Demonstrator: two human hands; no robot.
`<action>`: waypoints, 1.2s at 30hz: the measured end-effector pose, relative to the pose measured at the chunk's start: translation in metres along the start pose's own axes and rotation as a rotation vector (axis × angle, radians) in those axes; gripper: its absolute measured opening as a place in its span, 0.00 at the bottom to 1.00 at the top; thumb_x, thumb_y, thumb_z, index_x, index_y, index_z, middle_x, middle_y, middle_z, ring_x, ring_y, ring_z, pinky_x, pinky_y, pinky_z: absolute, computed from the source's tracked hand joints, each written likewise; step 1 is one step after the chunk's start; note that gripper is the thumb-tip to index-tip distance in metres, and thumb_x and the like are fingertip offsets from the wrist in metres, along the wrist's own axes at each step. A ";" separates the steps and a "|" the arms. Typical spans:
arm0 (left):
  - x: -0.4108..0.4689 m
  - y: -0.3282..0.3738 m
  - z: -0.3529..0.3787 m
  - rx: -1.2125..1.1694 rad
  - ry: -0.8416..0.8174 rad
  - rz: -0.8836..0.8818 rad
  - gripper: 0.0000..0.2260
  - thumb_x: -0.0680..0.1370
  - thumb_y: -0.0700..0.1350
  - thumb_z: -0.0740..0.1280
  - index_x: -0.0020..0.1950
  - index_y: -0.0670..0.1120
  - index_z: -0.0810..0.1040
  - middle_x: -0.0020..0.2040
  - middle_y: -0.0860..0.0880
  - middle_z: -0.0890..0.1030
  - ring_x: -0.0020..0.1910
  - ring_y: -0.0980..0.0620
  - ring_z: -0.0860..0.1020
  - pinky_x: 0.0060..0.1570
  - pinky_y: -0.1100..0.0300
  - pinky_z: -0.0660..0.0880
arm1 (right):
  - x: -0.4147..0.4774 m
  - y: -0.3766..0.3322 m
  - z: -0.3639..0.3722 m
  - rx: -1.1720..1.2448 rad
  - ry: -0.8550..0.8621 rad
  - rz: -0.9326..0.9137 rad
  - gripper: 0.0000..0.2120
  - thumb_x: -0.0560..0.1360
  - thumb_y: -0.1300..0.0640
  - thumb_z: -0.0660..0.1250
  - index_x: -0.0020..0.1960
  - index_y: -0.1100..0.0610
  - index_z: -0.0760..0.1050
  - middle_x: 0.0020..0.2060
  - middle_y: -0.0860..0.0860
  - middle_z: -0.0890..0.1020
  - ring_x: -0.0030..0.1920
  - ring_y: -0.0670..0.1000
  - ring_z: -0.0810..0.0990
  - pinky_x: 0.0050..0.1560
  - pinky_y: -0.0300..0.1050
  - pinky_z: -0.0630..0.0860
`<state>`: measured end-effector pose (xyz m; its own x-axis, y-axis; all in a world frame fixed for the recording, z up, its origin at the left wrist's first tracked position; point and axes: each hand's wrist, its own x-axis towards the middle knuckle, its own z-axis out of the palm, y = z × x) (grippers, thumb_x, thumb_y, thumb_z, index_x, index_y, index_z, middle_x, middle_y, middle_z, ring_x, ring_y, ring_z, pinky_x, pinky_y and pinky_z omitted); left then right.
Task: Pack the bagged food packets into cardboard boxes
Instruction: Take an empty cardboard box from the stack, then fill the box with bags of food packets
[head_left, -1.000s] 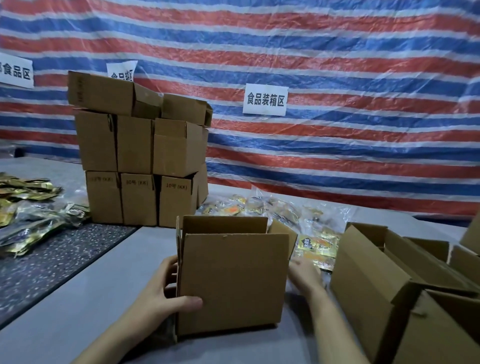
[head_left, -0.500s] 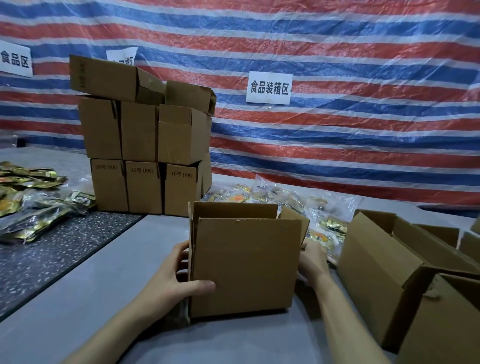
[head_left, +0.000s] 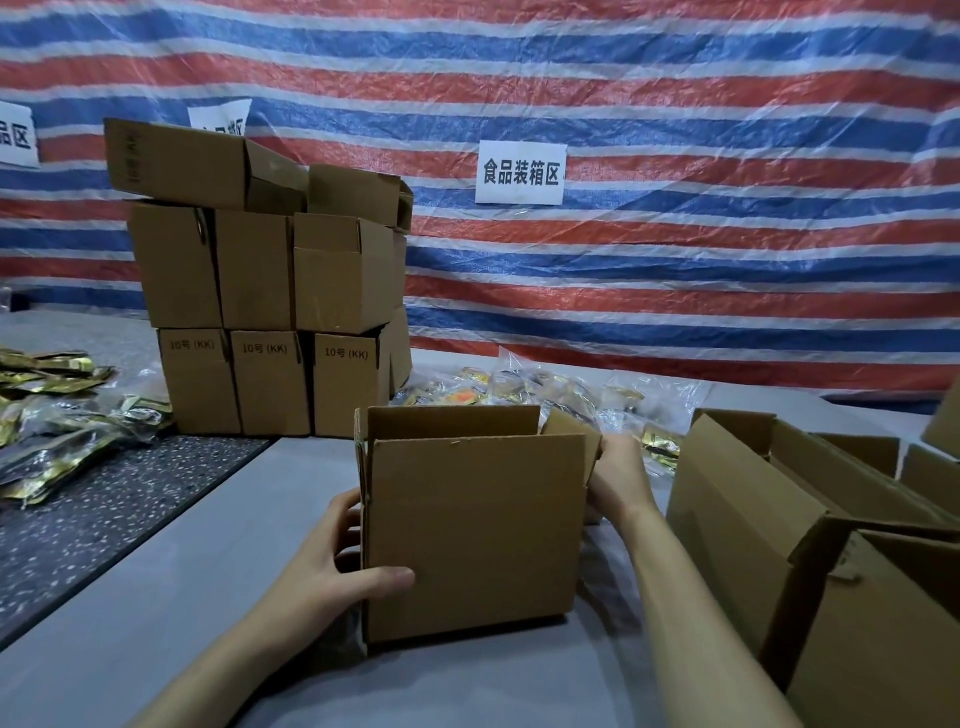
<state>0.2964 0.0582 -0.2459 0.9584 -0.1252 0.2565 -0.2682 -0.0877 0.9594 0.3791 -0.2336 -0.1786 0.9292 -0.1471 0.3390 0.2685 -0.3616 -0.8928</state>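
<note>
The left grip (head_left: 348, 561) clasps the open cardboard box (head_left: 478, 530) at its near-left corner, with the thumb laid across the front face and the fingers round the side wall. The right grip (head_left: 618, 475) holds the same box on the opposite side, fingers curled against the upper right wall by the side flap. The box stands upright between them on the grey surface (head_left: 156, 597), flaps raised. Just beyond the right grip lies a heap of clear-bagged food packets (head_left: 545, 387). Well past the left grip rises a stack of cardboard boxes (head_left: 260, 322). Outward of the right grip stand larger open boxes (head_left: 753, 519).
</note>
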 end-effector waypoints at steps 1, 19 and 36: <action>0.000 0.000 0.000 0.001 0.003 -0.002 0.44 0.54 0.58 0.82 0.69 0.59 0.71 0.60 0.55 0.83 0.58 0.55 0.82 0.50 0.61 0.80 | -0.002 -0.001 0.000 0.002 -0.052 0.012 0.28 0.75 0.71 0.65 0.19 0.51 0.75 0.18 0.44 0.73 0.26 0.45 0.71 0.26 0.36 0.66; -0.001 0.001 0.001 -0.011 0.012 -0.032 0.44 0.54 0.57 0.82 0.69 0.58 0.72 0.61 0.53 0.83 0.58 0.52 0.83 0.53 0.56 0.81 | -0.009 0.018 0.012 -0.248 0.016 0.079 0.08 0.72 0.60 0.65 0.34 0.60 0.74 0.35 0.59 0.78 0.40 0.60 0.75 0.43 0.55 0.75; -0.002 -0.001 0.001 -0.013 0.006 -0.026 0.44 0.57 0.55 0.82 0.71 0.55 0.71 0.64 0.49 0.82 0.61 0.49 0.82 0.62 0.45 0.78 | 0.007 -0.022 -0.018 -0.075 0.502 0.009 0.14 0.75 0.56 0.75 0.38 0.50 0.71 0.36 0.46 0.77 0.39 0.46 0.77 0.37 0.43 0.73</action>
<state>0.2949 0.0575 -0.2472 0.9656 -0.1167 0.2324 -0.2422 -0.0781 0.9671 0.3752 -0.2436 -0.1506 0.6898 -0.5686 0.4482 0.2246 -0.4203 -0.8791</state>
